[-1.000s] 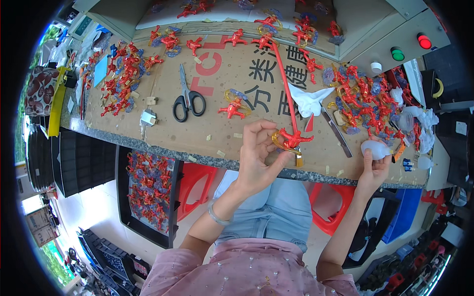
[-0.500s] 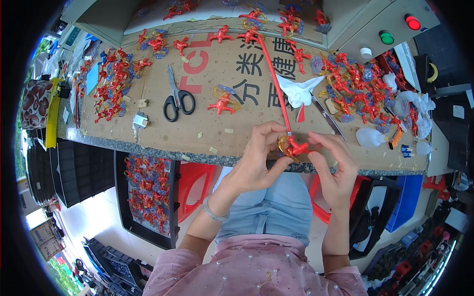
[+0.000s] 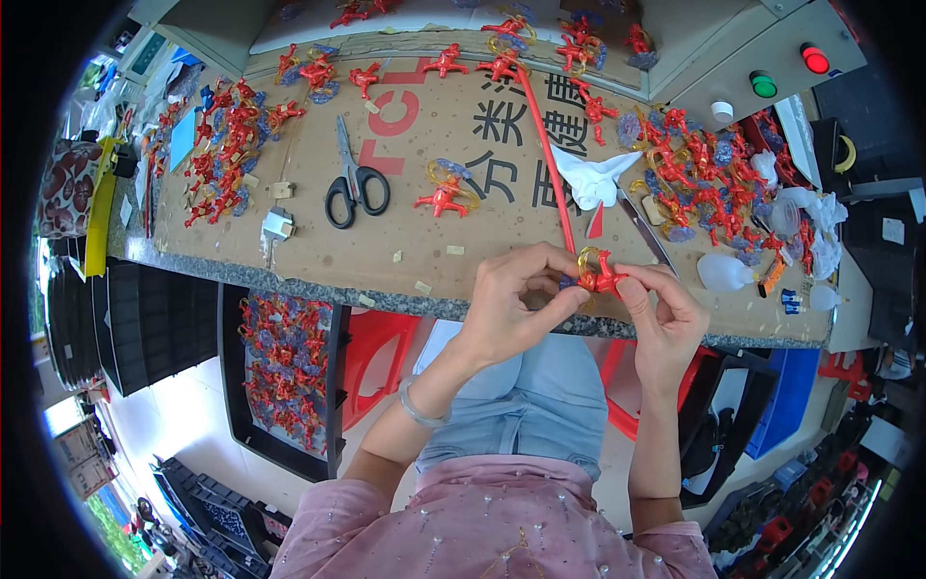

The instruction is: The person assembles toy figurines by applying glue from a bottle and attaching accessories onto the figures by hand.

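Observation:
Over the table's front edge, my left hand (image 3: pixel 521 299) pinches a small red plastic figure (image 3: pixel 608 278) from the left, around its clear yellow loop and purple part. The fingertips of my right hand (image 3: pixel 666 314) grip the figure's right side. A long, thin red rod (image 3: pixel 543 145) runs from the far figures down to my left fingers. Its near end is hidden, and I cannot tell whether those fingers touch it. Beyond my hands lies a white cloth (image 3: pixel 590 179). A similar loose figure (image 3: pixel 446 198) rests on the cardboard to the left.
Black-handled scissors (image 3: pixel 355 188) lie left of centre. Heaps of red figures (image 3: pixel 227 159) cover the left and right sides. A narrow metal tool (image 3: pixel 648 234) and a white squeeze bottle (image 3: pixel 723 273) are at right. A black tray (image 3: pixel 338 386) of figures stands below the table.
The figure has turned between my fingers and moved slightly right and up. The rod's metal-tipped near end, visible before, is now hidden. My view has shifted slightly.

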### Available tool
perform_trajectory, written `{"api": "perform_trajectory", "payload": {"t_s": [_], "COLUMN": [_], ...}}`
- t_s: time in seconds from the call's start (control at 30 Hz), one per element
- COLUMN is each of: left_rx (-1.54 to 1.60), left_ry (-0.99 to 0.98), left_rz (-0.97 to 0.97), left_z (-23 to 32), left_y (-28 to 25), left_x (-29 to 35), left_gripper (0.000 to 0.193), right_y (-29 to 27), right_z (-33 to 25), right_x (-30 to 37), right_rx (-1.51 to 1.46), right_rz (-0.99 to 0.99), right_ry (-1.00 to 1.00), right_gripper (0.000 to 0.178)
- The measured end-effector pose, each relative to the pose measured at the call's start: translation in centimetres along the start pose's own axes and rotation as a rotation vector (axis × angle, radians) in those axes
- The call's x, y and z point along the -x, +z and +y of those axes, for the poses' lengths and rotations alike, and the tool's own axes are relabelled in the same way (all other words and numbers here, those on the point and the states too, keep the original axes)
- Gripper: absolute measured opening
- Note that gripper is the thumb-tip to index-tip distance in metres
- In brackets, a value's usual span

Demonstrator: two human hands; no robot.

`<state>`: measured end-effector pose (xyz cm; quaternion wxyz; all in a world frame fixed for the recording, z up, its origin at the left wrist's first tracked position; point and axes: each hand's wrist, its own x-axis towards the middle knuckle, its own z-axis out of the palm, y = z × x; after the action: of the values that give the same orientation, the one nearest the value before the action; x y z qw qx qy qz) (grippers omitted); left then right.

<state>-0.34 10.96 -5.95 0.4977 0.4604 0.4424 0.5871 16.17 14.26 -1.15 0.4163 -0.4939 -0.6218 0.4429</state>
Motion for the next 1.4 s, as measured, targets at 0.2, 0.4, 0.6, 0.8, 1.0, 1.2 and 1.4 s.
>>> {"api": "perform_trajectory", "payload": {"t_s": [0.2, 0.4, 0.6, 0.8, 1.0, 1.2, 1.4], "left_rx": [0.174, 0.216, 0.274, 0.303, 0.277, 0.208, 0.081], "left_ry": [-0.025, -0.031, -0.066, -0.013, 0.008, 0.056, 0.105], "left_rz": [0.026, 0.050, 0.072, 0.069, 0.071, 0.067, 0.077], "left_z": [0.1, -0.2, 0.5, 0.0, -0.1, -0.6, -0.7], "left_y": [0.1, 0.0, -0.3, -0.6, -0.5, -0.4, -0.2], "left_x": [0.0, -0.1, -0.1, -0.3, -0.2, -0.1, 0.0], "left_gripper": [0.009, 0.004, 0.003, 0.003, 0.003, 0.005, 0.007], "right_y": [0.5, 1.1, 1.9, 2.3, 2.2, 1.6, 0.7], "right_z": [0.2, 0.6, 0.1, 0.4, 0.5, 0.4, -0.8], "right_x": [-0.4, -0.7, -0.9, -1.1, -1.1, -1.2, -1.5], "right_rx": [0.102, 0.104, 0.148, 0.119, 0.129, 0.185, 0.303], "right_rz": [-0.030, -0.040, -0.025, -0.035, -0.037, -0.080, -0.149], "right_ry": [-0.109, -0.124, -0.153, -0.253, -0.270, -0.293, -0.344], "right_gripper": [0.013, 0.012, 0.011, 0.011, 0.011, 0.012, 0.014]}}
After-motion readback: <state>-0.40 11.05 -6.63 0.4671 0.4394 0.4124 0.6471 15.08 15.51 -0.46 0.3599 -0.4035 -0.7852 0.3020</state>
